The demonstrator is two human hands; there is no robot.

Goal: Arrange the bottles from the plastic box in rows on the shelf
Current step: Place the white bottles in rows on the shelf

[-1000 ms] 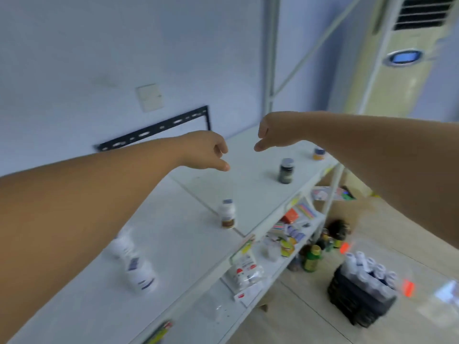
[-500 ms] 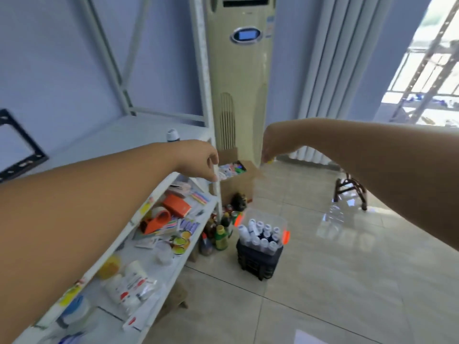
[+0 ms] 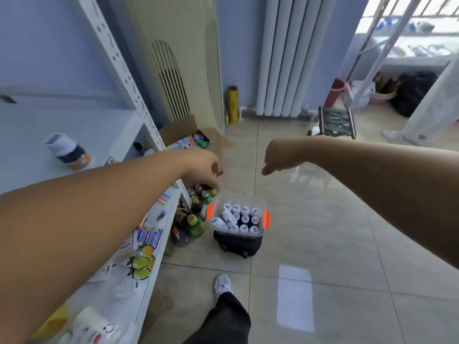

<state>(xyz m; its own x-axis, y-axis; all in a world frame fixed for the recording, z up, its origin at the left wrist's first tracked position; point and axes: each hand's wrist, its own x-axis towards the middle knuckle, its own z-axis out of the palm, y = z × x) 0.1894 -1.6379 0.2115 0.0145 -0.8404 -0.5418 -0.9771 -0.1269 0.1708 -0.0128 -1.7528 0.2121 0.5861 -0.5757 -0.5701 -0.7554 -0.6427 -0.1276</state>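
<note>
A clear plastic box (image 3: 261, 205) with orange latches sits on a dark base on the floor, filled with several white-capped bottles (image 3: 240, 218). One bottle with a white cap and orange base (image 3: 67, 151) stands on the white top shelf (image 3: 104, 120) at the left. My left hand (image 3: 202, 170) hangs above and left of the box, fingers curled downward, holding nothing that I can see. My right hand (image 3: 277, 156) hovers above and right of the box, fingers loosely curled, empty. Both arms reach forward.
Green and dark drink bottles (image 3: 193, 219) crowd the floor by the shelf post. The lower shelf (image 3: 159, 219) holds packets and labels. A cardboard box (image 3: 196, 140), a tall air conditioner (image 3: 178, 58), a folded stool (image 3: 337, 121) and another person's leg (image 3: 432, 103) stand beyond.
The view has swung right and down, away from the top shelf toward the floor and the plastic box. Both hands stay empty and have lowered toward the box.
</note>
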